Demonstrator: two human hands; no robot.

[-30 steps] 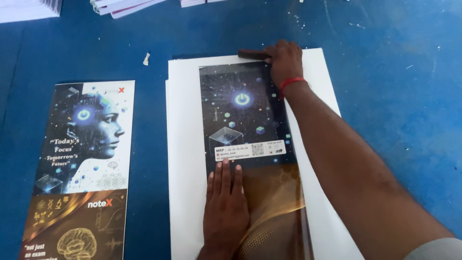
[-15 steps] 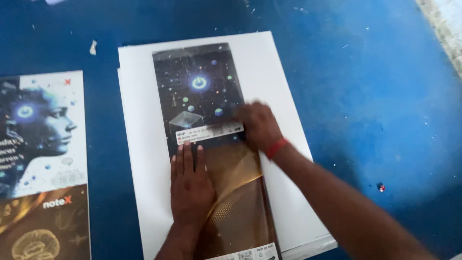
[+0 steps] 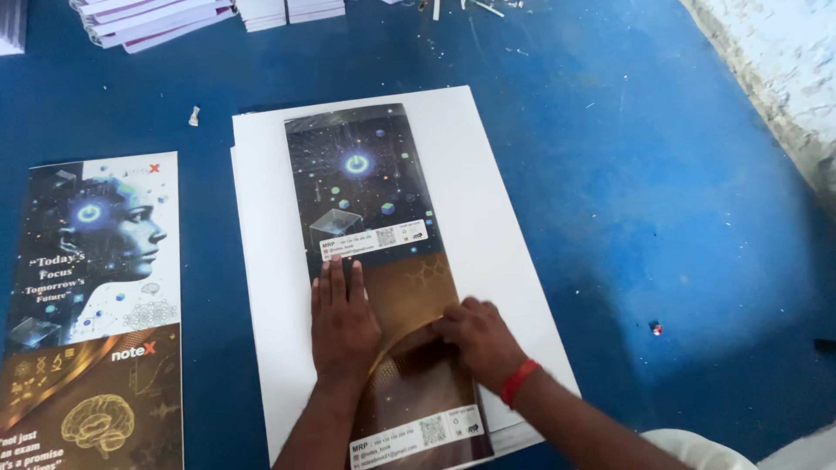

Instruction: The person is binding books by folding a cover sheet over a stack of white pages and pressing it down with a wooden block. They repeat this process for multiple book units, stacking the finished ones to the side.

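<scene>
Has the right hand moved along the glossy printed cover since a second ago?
Yes. The right hand has slid down the printed cover, from its far top corner, past the white label strip, to the brown lower half beside the left hand.

A long glossy printed cover sheet lies in the middle, on a stack of white sheets; its far half is dark blue-black with a glowing ring, its near half is brown and gold. Two white label strips cross it, one near the middle and one at the near end (each carries a small square code). A second printed cover lies to the left on the blue surface, white and blue above, brown below.
</scene>
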